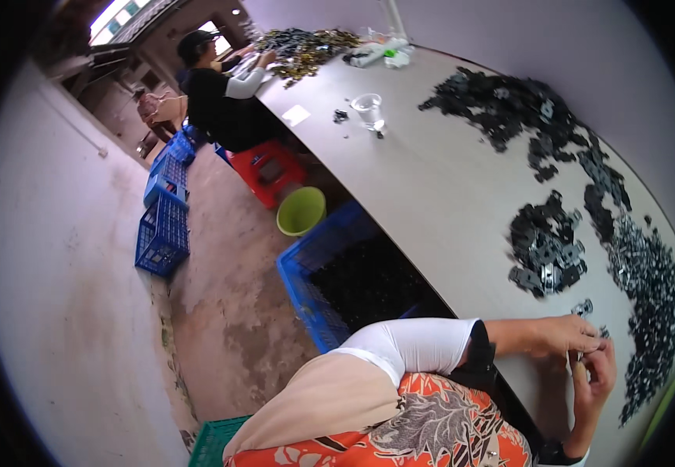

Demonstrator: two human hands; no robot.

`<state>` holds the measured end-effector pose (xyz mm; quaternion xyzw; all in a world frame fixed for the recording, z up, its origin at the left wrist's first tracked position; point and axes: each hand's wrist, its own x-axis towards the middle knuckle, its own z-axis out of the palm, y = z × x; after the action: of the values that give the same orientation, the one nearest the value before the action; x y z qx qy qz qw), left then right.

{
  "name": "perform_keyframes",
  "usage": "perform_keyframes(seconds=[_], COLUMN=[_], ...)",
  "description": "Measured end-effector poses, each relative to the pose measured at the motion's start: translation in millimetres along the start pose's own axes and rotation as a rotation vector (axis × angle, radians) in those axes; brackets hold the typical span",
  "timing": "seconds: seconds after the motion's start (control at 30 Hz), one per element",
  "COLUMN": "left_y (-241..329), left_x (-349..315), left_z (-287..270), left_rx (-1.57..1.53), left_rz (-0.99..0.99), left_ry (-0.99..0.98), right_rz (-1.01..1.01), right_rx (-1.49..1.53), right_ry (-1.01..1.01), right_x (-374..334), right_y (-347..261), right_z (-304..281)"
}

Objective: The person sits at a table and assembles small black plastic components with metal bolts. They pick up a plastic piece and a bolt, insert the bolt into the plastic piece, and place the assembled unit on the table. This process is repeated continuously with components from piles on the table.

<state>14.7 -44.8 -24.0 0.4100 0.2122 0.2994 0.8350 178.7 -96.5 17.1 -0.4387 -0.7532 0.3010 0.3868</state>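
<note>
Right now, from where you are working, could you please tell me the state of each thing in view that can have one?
Left hand: fingers bent, close against the right; grip unclear
Right hand: fingers bent; grip unclear
Small shiny parts: loose, in a long pile
Cup: upright
Blue crate: open, holding dark pieces
Green bucket: uncovered
Red stool: occupied
Plastic bag: crumpled

One left hand, one right hand, little dark bits too many to count, one clear cup, one red stool, one green bucket on the floor
</note>
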Motion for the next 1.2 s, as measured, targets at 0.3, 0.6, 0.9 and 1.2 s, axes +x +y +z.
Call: perform_keyframes(seconds=[0.3,0.6,0.9,1.2], left_y=[7.6,23.8,14.1,24.2], left_x=[-19.7,-19.5,-12.1,-21.6], left_z=[2.9,7.9,15.5,24.9], left_rx=[-0.183,-0.151,-0.135,-0.236], left_rz=[-0.023,-0.166,-0.199,-0.261], left_ry=[0.238,0.186,0.182,0.216], right_rz=[-0.231,-0.191,-0.193,-0.281], right_rx=[-0.209,-0.261,-0.344,-0.332], right_ry=[0.093,0.222,0.227,0.206], right_x=[1.4,-15.1,-18.2,-15.5], right_y=[-7.9,-18.2,-10.1,-10.2], right_z=[-12.6,-23.5,0.9,3.7])
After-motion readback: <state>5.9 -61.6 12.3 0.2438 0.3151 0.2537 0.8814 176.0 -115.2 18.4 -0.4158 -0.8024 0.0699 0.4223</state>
